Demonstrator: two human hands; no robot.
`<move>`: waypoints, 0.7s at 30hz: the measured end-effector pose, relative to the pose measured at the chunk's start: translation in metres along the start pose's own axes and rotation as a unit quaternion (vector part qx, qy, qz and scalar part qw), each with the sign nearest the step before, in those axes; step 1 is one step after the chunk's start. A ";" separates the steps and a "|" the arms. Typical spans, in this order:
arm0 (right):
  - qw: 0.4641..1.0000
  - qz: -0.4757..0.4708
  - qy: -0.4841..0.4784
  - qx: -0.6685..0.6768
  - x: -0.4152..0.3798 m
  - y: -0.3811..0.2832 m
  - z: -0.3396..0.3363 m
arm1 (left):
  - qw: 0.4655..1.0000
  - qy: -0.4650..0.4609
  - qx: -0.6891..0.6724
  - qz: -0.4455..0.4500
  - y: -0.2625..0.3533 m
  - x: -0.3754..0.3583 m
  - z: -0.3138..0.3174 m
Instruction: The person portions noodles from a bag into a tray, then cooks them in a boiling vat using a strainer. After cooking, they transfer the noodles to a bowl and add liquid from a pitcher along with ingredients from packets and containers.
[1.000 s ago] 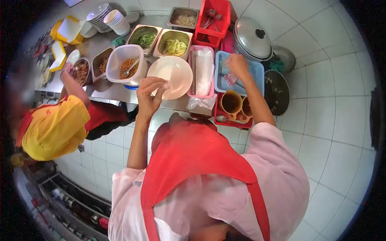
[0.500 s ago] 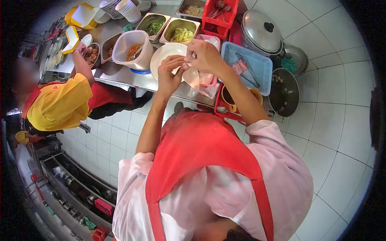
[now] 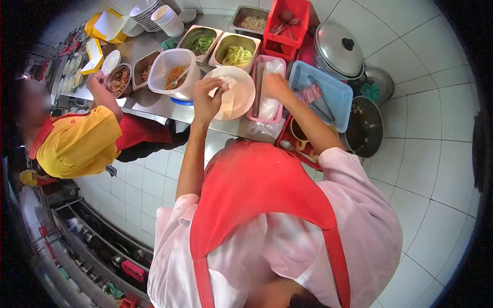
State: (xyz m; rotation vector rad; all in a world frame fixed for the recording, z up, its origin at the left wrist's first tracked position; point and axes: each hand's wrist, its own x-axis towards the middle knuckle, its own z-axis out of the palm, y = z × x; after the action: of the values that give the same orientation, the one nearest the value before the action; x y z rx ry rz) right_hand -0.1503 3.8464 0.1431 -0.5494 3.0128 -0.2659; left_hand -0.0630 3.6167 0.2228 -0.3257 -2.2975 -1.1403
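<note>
My left hand (image 3: 206,100) pinches a thin clear plastic bag (image 3: 227,102) just above a white plate (image 3: 244,87) on the steel counter (image 3: 149,105). My right hand (image 3: 276,84) rests on the pink basket (image 3: 267,110) of folded plastic bags, right of the plate; its fingers are hidden against the bags. Left of the plate stands a white tub (image 3: 177,74) of orange shredded food with a spoon in it.
Behind the plate are metal pans of yellow strips (image 3: 237,54) and greens (image 3: 202,43), a red crate (image 3: 287,25) and stacked bowls (image 3: 167,20). To the right are a blue basket (image 3: 328,102), a lidded pot (image 3: 336,49) and a dark pot (image 3: 364,126). A person in yellow (image 3: 77,146) reaches into a bowl (image 3: 119,79).
Both hands were together on the plastic bag half a second ago. My right hand has let go and moved right onto the pink basket. My left hand keeps the bag over the plate.
</note>
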 end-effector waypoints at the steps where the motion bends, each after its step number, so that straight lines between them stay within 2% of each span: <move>1: 0.997 -0.039 0.041 -0.055 -0.013 0.001 0.015 | 1.000 0.002 0.000 0.002 -0.001 0.004 -0.002; 3: 0.994 -0.058 0.046 -0.083 -0.021 -0.004 0.034 | 0.996 0.007 -0.078 -0.049 -0.001 0.010 -0.010; 5: 0.990 -0.079 0.047 -0.112 -0.018 -0.004 0.044 | 0.994 0.009 -0.084 -0.065 -0.002 0.018 -0.020; 7: 0.995 -0.057 -0.017 -0.078 -0.014 -0.012 0.036 | 0.990 0.015 -0.107 -0.094 0.000 0.025 -0.027; 10: 0.998 -0.045 -0.034 -0.027 -0.014 -0.006 0.005 | 0.988 0.014 -0.139 -0.070 -0.004 0.036 -0.039; 14: 0.999 0.000 -0.007 0.035 -0.014 0.002 -0.056 | 0.978 0.014 -0.185 -0.097 -0.015 0.038 -0.050; 16: 0.987 0.041 0.023 0.152 -0.005 0.018 -0.074 | 0.979 0.003 -0.180 -0.098 -0.011 0.040 -0.058; 17: 0.987 0.044 0.024 0.150 -0.001 0.027 -0.077 | 0.982 -0.004 -0.163 -0.097 -0.010 0.040 -0.062; 19: 0.917 0.068 0.184 0.347 0.001 0.036 -0.088 | 0.983 -0.007 -0.164 -0.079 -0.001 0.040 -0.066; 20: 0.918 0.068 0.185 0.345 0.000 0.038 -0.093 | 0.983 -0.007 -0.166 -0.077 0.000 0.038 -0.067; 21: 0.867 0.090 0.177 0.458 -0.001 0.033 -0.110 | 0.986 -0.014 -0.153 -0.071 0.000 0.036 -0.069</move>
State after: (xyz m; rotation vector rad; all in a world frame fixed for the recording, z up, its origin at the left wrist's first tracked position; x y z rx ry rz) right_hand -0.1711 3.8947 0.2449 -0.1157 2.7061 -1.7970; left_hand -0.0672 3.5612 0.2768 -0.2971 -2.1944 -1.5758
